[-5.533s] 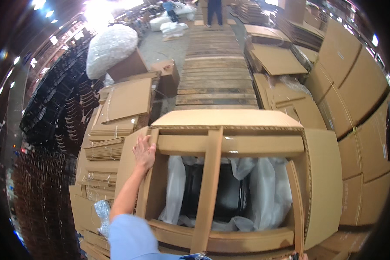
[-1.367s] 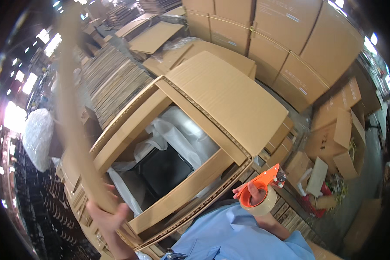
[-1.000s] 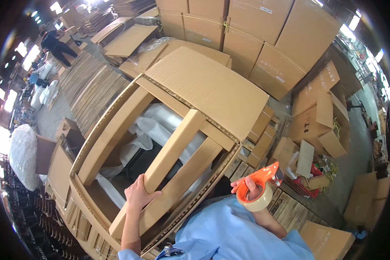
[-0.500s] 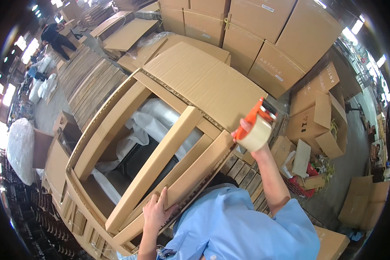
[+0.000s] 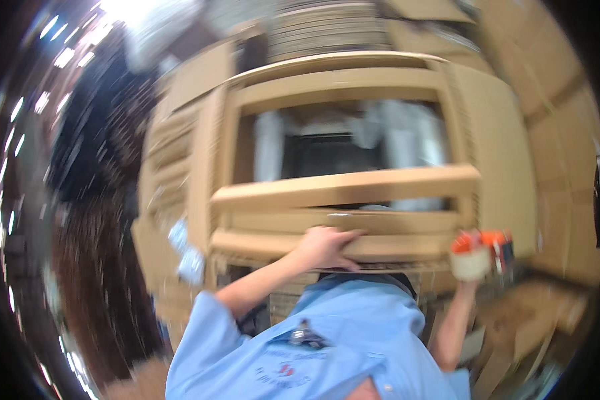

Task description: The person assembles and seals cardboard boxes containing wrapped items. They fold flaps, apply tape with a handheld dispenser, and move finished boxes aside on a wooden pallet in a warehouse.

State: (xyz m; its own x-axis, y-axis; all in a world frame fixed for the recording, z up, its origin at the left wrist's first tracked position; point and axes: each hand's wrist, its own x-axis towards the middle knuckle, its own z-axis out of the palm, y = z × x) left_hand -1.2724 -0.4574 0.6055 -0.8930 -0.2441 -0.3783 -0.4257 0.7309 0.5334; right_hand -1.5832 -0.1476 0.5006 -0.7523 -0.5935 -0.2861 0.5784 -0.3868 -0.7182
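Centrally, a large open cardboard carton [image 5: 353,193] fills the blurred view, brown flaps folded outward, white wrapping and a dark item inside. Left hand [image 5: 327,247] lies flat on the near flap, fingers spread, grip released, pressing rather than grasping. Right hand [image 5: 467,283] is mostly hidden; its grip is clenched around an orange tape dispenser [image 5: 480,253] with a pale roll, just beside the carton's near right corner. Flattened brown cartons [image 5: 567,193] stand at right.
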